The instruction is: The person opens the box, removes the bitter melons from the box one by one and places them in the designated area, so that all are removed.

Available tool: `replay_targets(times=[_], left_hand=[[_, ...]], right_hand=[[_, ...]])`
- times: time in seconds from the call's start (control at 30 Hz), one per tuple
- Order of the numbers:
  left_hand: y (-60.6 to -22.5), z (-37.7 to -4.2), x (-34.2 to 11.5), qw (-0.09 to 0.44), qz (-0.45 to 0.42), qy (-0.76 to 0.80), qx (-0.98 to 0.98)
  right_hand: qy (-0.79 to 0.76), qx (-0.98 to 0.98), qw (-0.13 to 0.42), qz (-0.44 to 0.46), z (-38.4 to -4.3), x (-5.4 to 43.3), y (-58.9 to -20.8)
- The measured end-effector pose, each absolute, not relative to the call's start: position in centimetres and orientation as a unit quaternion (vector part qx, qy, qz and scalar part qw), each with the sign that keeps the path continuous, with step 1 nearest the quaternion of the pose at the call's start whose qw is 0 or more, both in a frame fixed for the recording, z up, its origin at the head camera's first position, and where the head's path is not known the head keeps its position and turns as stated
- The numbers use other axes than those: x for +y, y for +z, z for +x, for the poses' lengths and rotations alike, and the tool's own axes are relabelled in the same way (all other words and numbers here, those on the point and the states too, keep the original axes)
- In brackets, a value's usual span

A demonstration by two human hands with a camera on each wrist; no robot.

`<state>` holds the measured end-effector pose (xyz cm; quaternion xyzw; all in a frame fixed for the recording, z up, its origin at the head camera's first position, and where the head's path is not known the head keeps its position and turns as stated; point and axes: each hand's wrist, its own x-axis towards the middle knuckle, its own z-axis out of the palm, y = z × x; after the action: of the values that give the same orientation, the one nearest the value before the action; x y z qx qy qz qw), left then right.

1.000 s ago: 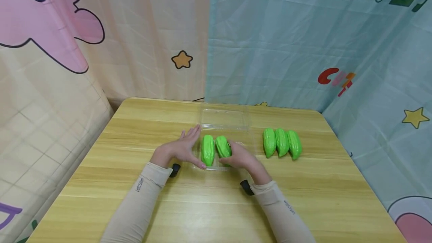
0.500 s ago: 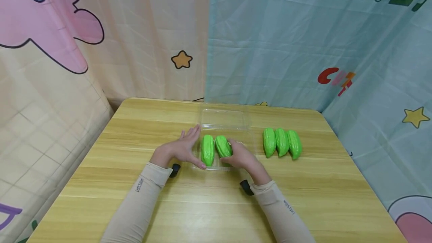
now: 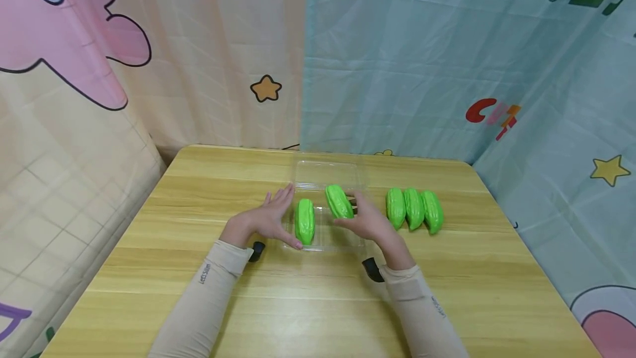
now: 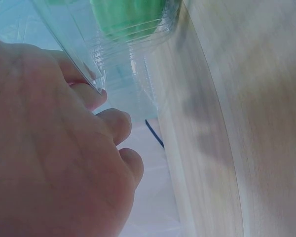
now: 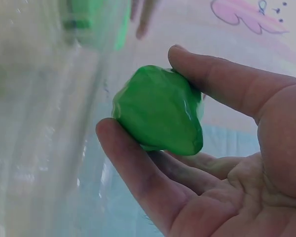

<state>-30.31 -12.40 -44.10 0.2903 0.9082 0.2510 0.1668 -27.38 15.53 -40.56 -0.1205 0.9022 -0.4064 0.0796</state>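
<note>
My right hand pinches a shiny green, ridged star fruit between thumb and fingers. It is raised over the clear plastic box, and the right wrist view shows the blocky end of the fruit between the fingertips. A second star fruit lies in the left part of the box. Along the box's left side, my left hand is spread with fingers extended and the thumb at the front corner. In the left wrist view its fingertips touch the clear rim.
The lid of the box is folded back behind it. Three more green star fruits lie side by side to the right on the wooden table. Printed curtains hang behind the table.
My right hand has lifted the star fruit out of the box's right part and moved it up, back and slightly right. The left hand has stayed in place.
</note>
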Motion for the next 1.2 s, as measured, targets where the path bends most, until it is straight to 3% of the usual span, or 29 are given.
replay_targets(times=[0.6, 1.2], left_hand=[[-44.2, -30.3, -12.3, 0.169, 0.288, 0.254, 0.908], [-44.0, -30.2, -12.3, 0.168, 0.289, 0.257, 0.907]], right_hand=[[-0.441, 0.893, 0.038, -0.077, -27.9, 20.7, -38.1], [-0.459, 0.888, 0.002, 0.021, -28.0, 26.3, -37.5]])
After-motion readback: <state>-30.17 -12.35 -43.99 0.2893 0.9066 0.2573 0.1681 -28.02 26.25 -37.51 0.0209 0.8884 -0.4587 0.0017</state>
